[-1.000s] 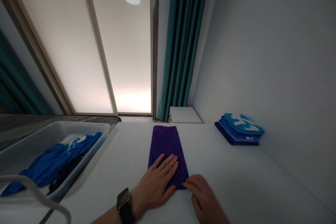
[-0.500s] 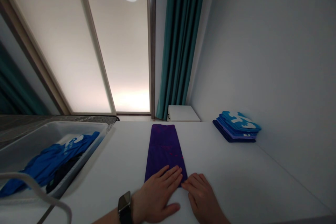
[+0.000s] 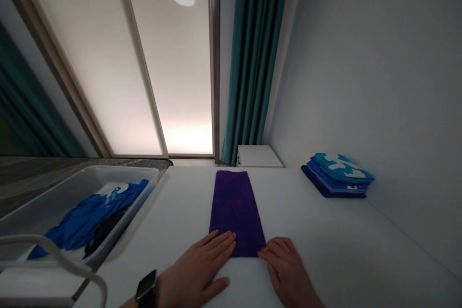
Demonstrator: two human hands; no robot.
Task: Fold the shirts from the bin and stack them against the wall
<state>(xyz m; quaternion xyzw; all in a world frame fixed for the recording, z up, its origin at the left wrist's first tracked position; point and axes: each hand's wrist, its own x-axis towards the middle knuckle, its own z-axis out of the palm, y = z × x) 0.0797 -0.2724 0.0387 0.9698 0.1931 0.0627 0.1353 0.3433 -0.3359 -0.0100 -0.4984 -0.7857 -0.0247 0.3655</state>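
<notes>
A purple garment [image 3: 237, 211], folded into a long flat strip with a few small reddish marks, lies lengthwise on the white table [image 3: 173, 221]. Over its near left corner rests my left hand [image 3: 202, 265], palm down with fingers stretched out and thumb apart; a dark watch is on that wrist. At the near right corner, my right hand [image 3: 285, 267] has its fingers curled together, pinching the fabric's edge between thumb and index finger.
To the left stands a translucent plastic bin [image 3: 144, 202] holding crumpled blue clothing [image 3: 94, 214] and a dark piece. A stack of folded blue clothes [image 3: 337, 176] sits at the back right near the wall. A pale cable [image 3: 57, 257] curves across the lower left.
My left hand has slid leftward over the purple garment, from near its right side to its near left corner. My right hand stays at the right corner. The view has shifted slightly.
</notes>
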